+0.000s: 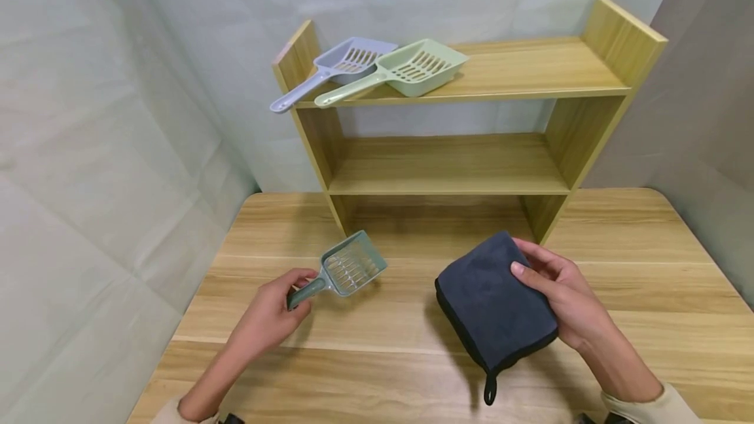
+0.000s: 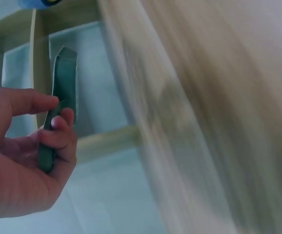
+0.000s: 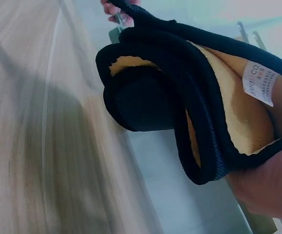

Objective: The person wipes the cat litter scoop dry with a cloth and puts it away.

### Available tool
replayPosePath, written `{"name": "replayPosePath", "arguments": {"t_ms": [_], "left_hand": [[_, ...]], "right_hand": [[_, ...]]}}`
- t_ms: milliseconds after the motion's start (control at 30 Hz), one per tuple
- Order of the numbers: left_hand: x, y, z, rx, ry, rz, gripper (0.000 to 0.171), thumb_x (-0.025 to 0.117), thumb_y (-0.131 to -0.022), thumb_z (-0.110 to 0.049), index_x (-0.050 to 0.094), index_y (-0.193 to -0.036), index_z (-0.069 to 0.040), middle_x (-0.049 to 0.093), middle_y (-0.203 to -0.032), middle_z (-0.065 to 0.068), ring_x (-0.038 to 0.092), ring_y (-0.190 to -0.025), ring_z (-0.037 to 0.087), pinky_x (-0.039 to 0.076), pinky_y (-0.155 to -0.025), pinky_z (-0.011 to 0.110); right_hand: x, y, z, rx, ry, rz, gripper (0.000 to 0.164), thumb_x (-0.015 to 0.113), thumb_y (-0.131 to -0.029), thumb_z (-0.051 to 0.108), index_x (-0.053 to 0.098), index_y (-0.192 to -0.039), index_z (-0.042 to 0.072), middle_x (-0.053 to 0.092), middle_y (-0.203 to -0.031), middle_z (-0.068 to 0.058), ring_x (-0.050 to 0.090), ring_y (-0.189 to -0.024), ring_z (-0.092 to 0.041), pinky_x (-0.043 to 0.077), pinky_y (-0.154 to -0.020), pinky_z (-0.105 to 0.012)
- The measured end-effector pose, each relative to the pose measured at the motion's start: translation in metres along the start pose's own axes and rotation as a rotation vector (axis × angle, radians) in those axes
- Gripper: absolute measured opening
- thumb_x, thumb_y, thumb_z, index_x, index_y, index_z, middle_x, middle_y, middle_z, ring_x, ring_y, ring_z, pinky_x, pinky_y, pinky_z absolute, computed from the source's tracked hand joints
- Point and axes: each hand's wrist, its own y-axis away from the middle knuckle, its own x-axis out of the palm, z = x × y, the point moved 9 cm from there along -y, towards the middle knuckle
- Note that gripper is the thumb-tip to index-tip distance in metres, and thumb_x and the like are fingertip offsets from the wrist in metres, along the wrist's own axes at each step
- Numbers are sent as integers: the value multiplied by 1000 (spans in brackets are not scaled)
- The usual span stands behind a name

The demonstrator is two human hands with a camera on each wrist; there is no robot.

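Note:
My left hand (image 1: 273, 309) grips the handle of a dark green litter scoop (image 1: 353, 265), its slotted pan pointing away to the right above the table. In the left wrist view the scoop (image 2: 65, 80) shows edge-on, with fingers and thumb curled round its handle. On the right, my right hand (image 1: 562, 286) holds a folded dark grey towel (image 1: 497, 296) by its right side, thumb on top. A black loop hangs from the towel's near corner. The right wrist view shows the towel's (image 3: 141, 102) folded layers, a yellowish inner side and a white label (image 3: 259, 83).
A wooden shelf unit (image 1: 453, 182) stands at the back of the wooden table (image 1: 383, 371). On its top board, at the left, lie a lavender litter scoop (image 1: 303, 89) and a light green litter scoop (image 1: 353, 89), handles jutting over the front edge. Pale cloth (image 1: 106, 169) hangs around the table.

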Motion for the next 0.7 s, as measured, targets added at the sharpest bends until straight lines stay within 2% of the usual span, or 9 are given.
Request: {"name": "replayPosePath", "arguments": {"t_ms": [133,267,400,500,700], "left_hand": [[12,-13,-19,57,-66,-35,35,85,-91,-5,74,-123,-9,76,-96,1,60,-76,6,49,-66,24],[23,-23,-44,168,-173,-99,36,92,-85,-16,78,-117,-10,78,-97,1,69,-85,11,57,-74,33],[36,-32,-67,263,-222,-133,36,95,-81,-20,80,-113,-10,79,-100,2,74,-88,15,59,-77,40],[45,-38,-80,299,-231,-134,35,95,-81,-21,80,-110,-10,80,-103,3,75,-90,18,60,-77,40],[63,-50,-99,327,-249,-119,34,96,-81,-23,81,-109,-12,81,-108,3,78,-97,20,62,-81,41]], "right_hand": [[2,0,2,-5,14,-1,41,54,-111,4,66,-144,27,72,-119,3,77,-97,-16,65,-74,-33],[4,0,3,0,34,-3,42,56,-110,3,66,-144,26,72,-119,3,76,-98,-16,65,-76,-34],[6,-1,3,14,52,-2,42,58,-109,3,67,-143,26,72,-120,3,76,-99,-17,65,-77,-34],[10,-2,4,16,51,26,42,57,-109,2,68,-142,26,73,-121,3,77,-99,-17,66,-77,-34],[24,-3,8,1,6,148,44,53,-109,-3,69,-141,22,75,-121,2,79,-100,-18,66,-78,-35]]}}
